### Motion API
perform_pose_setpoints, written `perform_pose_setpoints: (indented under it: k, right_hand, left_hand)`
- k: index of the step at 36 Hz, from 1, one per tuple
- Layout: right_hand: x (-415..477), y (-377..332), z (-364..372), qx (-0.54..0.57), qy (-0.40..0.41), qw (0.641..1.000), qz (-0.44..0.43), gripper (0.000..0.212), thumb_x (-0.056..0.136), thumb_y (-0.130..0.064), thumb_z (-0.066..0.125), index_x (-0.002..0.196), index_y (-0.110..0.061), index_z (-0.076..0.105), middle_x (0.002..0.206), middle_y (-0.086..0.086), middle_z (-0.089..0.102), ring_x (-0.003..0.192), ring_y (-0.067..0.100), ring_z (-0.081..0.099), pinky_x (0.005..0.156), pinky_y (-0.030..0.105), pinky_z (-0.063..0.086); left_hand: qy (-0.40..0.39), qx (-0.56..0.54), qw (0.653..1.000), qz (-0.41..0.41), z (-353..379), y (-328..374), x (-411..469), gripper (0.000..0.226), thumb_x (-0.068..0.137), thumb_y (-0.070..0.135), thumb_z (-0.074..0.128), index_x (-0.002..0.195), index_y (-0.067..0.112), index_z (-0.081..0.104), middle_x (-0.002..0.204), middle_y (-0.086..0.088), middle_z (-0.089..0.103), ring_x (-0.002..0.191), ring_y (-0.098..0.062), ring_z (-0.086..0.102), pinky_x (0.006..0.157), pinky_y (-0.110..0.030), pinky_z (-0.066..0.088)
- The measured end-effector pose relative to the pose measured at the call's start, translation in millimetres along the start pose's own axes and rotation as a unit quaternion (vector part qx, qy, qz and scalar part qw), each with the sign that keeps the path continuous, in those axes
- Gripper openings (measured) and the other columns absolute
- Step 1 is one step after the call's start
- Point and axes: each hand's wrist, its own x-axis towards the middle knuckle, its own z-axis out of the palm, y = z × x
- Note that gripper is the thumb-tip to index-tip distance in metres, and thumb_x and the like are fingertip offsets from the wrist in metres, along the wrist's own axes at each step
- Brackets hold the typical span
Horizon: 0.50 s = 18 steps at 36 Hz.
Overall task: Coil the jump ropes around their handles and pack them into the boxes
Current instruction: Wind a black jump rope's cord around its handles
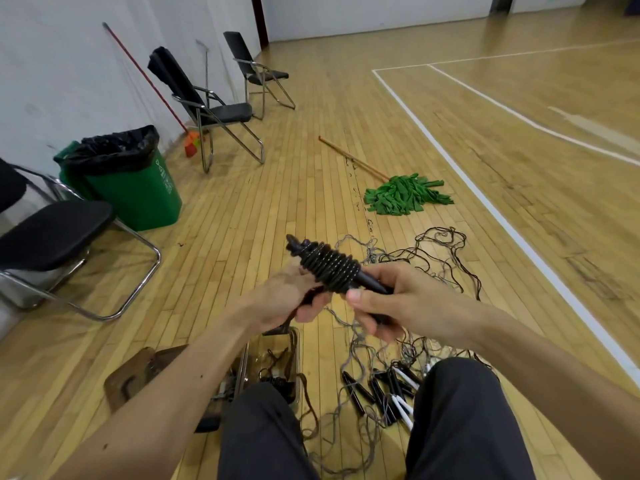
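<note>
Up close, a black jump rope [327, 270], wound in tight coils round its paired handles, is held between both hands above the wooden floor [242, 202]. The left grip [287, 296] curls round the bundle's lower end from beneath. The right grip [391, 299] pinches the bare handle tip that pokes out of the coils, thumb on top. Below the bundle, a clear box [297, 355] holds dark rope. Beyond the bundle and to its right, loose ropes [436, 251] lie tangled.
</note>
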Motion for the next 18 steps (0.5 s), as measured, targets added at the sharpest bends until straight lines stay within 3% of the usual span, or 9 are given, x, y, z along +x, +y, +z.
perform_pose_setpoints:
  k: [2, 8, 16, 18]
  right_hand:
    - [2.2, 2.1, -2.2, -0.007, 0.044, 0.999, -0.004, 0.012, 0.102, -0.019, 0.056, 0.095, -0.01, 0.061, 0.066, 0.001, 0.059, 0.056, 0.013, 0.051, 0.053, 0.021, 0.044]
    - [9.5, 18.0, -18.0, -0.018, 0.138, 0.99, 0.015, 0.022, 0.102, -0.019, 0.058, 0.084, -0.007, 0.056, 0.063, 0.001, 0.057, 0.053, 0.011, 0.048, 0.053, 0.018, 0.042]
    - [20.8, 48.8, -27.6, -0.117, 0.212, 0.969, 0.044, 0.024, 0.1, -0.026, 0.063, 0.09, -0.004, 0.063, 0.059, -0.002, 0.062, 0.052, 0.012, 0.052, 0.058, 0.029, 0.046]
    - [23.2, 55.7, -29.3, -0.146, 0.228, 0.961, 0.055, 0.022, 0.1, -0.03, 0.063, 0.092, -0.009, 0.064, 0.059, -0.003, 0.063, 0.051, 0.009, 0.053, 0.058, 0.032, 0.046]
  left_hand:
    - [-0.023, -0.074, 0.997, -0.005, 3.5, -2.4, 0.4, 0.03, 0.108, 0.026, 0.037, 0.098, 0.007, 0.058, 0.057, 0.003, 0.045, 0.046, -0.009, 0.035, 0.042, -0.02, 0.031]
    - [-0.028, -0.022, 0.999, -0.017, 13.6, -6.0, -1.9, 0.042, 0.105, 0.042, 0.037, 0.098, 0.01, 0.062, 0.055, 0.003, 0.035, 0.048, -0.012, 0.027, 0.047, -0.022, 0.026]
    - [0.016, 0.174, 0.985, 0.007, 28.7, -6.4, -1.1, 0.033, 0.104, 0.036, 0.047, 0.103, 0.008, 0.065, 0.061, 0.003, 0.04, 0.049, -0.009, 0.038, 0.053, -0.02, 0.037]
    - [0.033, 0.255, 0.966, 0.012, 37.3, -9.5, -0.2, 0.026, 0.103, 0.04, 0.048, 0.101, 0.018, 0.063, 0.068, 0.006, 0.049, 0.056, -0.009, 0.045, 0.057, -0.027, 0.041]
